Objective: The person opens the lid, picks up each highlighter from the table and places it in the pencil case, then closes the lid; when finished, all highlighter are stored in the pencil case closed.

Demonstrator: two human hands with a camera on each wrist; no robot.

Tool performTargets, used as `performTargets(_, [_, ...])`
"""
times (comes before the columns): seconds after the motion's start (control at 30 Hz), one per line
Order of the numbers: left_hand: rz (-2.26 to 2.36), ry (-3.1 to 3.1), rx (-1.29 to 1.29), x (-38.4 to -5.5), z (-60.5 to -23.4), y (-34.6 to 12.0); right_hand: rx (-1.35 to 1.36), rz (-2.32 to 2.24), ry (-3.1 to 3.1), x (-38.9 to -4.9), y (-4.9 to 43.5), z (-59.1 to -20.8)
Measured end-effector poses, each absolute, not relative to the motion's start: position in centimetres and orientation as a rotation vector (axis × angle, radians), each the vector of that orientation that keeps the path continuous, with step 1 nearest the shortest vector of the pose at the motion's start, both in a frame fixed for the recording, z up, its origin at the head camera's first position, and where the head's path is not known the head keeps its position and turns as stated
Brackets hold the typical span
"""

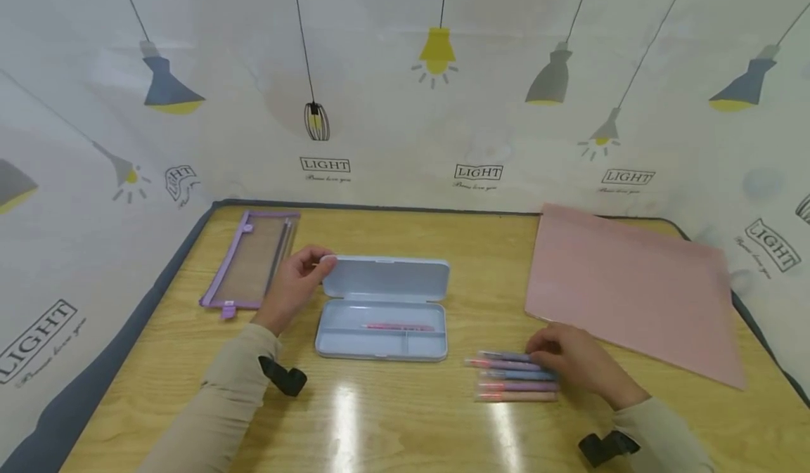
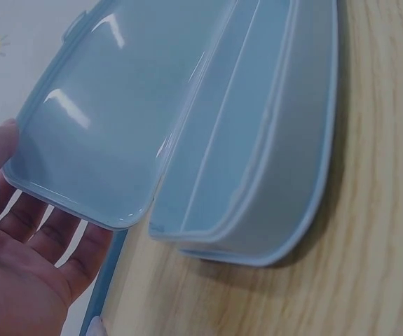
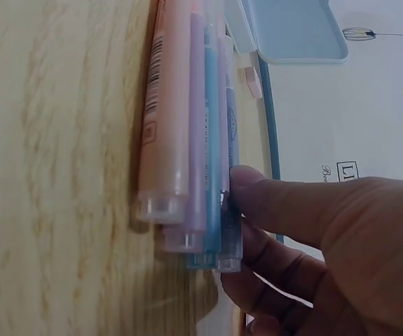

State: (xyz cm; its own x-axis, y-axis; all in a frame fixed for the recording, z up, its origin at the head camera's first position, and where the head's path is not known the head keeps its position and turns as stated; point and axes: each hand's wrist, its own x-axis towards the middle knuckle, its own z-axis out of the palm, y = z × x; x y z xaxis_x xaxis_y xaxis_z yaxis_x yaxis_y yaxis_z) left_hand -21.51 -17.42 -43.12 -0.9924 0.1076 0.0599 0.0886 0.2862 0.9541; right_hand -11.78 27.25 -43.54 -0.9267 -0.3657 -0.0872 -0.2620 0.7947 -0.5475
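– Doing what here, apparently?
– Probably picking up the grey-violet marker [image 1: 506, 355], pinching its end with the right hand [image 1: 579, 360], gripping the lid [image 1: 386, 280] of the pencil case [image 1: 361, 344] with the left hand [image 1: 294, 281].
– Needing what next?
– Likely a firm pinch and a lift free of the other markers [image 1: 522, 396].
– Looking how?
– Slim and muted, at the far side of five on the surface [image 1: 126, 389], right of the open, pale blue pencil case with its pink pen [image 1: 400, 327]. Farther out, a clear pouch [image 1: 253, 269] and a pink sheet [image 1: 633, 290].
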Motion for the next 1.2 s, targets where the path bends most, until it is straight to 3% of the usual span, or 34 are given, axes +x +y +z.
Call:
performTargets(0.37, [1.838,2.5,0.174,-21.5,-43.0,-17.3,-0.594,-0.894,2.85,-11.7,26.1,-41.9])
performTargets(0.8, [1.856,2.483,0.179,-21.6,-43.4,-17.5,-0.862,-1.018,2.91,-15.0,17.9,-41.8])
performTargets(1.2, [1.914,2.441,0.179,-21.7,-44.0,-17.6,-0.77,-0.977,2.877,-16.8,12.3,-43.0])
